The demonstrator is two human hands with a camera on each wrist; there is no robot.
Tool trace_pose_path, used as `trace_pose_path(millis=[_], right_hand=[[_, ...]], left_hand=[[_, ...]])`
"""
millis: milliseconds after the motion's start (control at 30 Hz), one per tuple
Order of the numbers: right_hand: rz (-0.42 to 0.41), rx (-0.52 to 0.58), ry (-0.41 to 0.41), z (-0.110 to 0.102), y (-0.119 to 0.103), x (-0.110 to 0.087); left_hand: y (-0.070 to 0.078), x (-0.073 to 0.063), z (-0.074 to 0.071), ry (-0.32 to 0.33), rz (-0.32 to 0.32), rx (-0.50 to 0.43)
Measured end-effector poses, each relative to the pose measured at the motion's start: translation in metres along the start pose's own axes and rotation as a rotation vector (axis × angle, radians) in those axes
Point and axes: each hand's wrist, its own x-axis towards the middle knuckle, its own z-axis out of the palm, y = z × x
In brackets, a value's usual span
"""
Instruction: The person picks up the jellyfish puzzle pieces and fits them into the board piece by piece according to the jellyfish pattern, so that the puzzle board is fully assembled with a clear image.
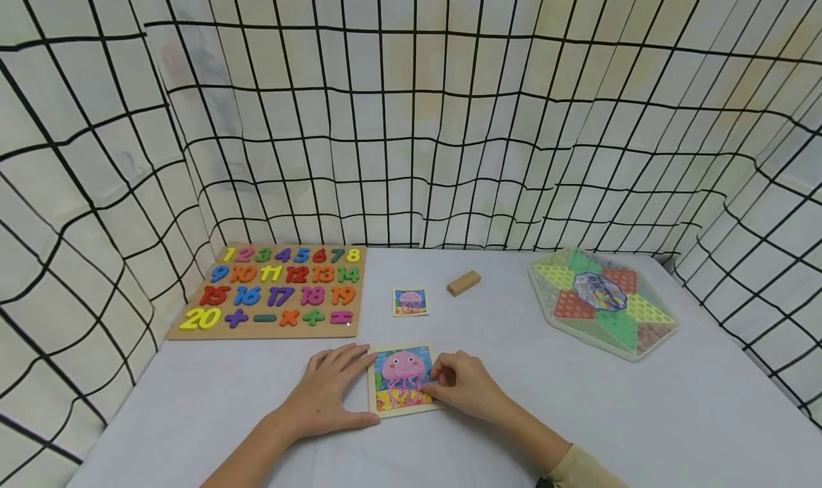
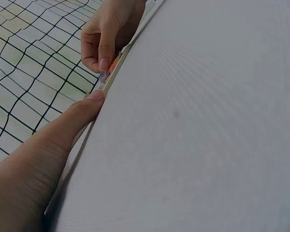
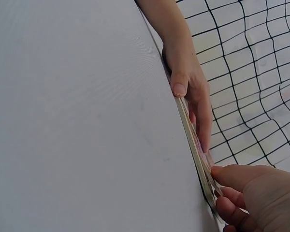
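A square jigsaw puzzle [image 1: 403,368] with a pink jellyfish picture lies in a pale wooden frame on the white table. My left hand [image 1: 330,392] is spread along its left side, fingers near the top corner and thumb at the lower edge; the thumb [image 2: 94,96] also shows in the left wrist view. At the puzzle's right side my right hand [image 1: 467,387] pinches a thin puzzle piece [image 3: 213,184] between thumb and fingers. In the right wrist view that piece is tilted slightly up from the frame [image 3: 195,152]. My right fingers hide part of it in the head view.
Behind the puzzle lie a small jellyfish picture card [image 1: 410,302] and a wooden block [image 1: 464,283]. A colourful number board [image 1: 270,292] is at the back left, a hexagonal game board [image 1: 604,302] at the back right. Black netting [image 1: 411,138] surrounds the table [image 1: 514,359].
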Motion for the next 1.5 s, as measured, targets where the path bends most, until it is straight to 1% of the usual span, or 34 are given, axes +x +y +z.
trace_pose_path(millis=[200,367,467,600,767,1067,1300,1400,1500], right_hand=[[-0.006,-0.006,-0.004,0.0018,-0.0005,0.0000],[-0.013,-0.003,-0.007,0.0022,-0.0002,-0.0006],[-0.026,-0.012,-0.003,0.0029,0.0003,-0.0009],[-0.043,-0.025,0.007,0.0043,0.0008,-0.0001],[-0.044,-0.026,0.005,0.0063,0.0003,0.0009],[-0.061,-0.030,0.000,0.0064,-0.0020,0.0024],[-0.089,-0.022,0.001,0.0063,-0.0012,0.0040],[-0.080,-0.024,0.004,0.0055,0.0001,0.0035],[-0.063,-0.034,0.018,0.0029,0.0020,0.0026]], left_hand=[[0.0000,-0.0004,0.0000,-0.009,-0.003,-0.002],[-0.0006,-0.0018,0.0013,0.020,0.010,-0.008],[-0.0011,-0.0022,0.0018,0.026,0.013,-0.011],[-0.0010,-0.0023,0.0010,0.013,0.004,-0.006],[-0.0019,-0.0034,0.0005,-0.001,-0.008,-0.001],[-0.0039,-0.0051,0.0001,-0.014,-0.012,0.002],[-0.0051,-0.0061,-0.0002,-0.025,-0.008,-0.027],[-0.0067,-0.0071,0.0005,-0.035,-0.008,-0.043],[-0.0086,-0.0080,-0.0003,-0.064,-0.010,-0.068]])
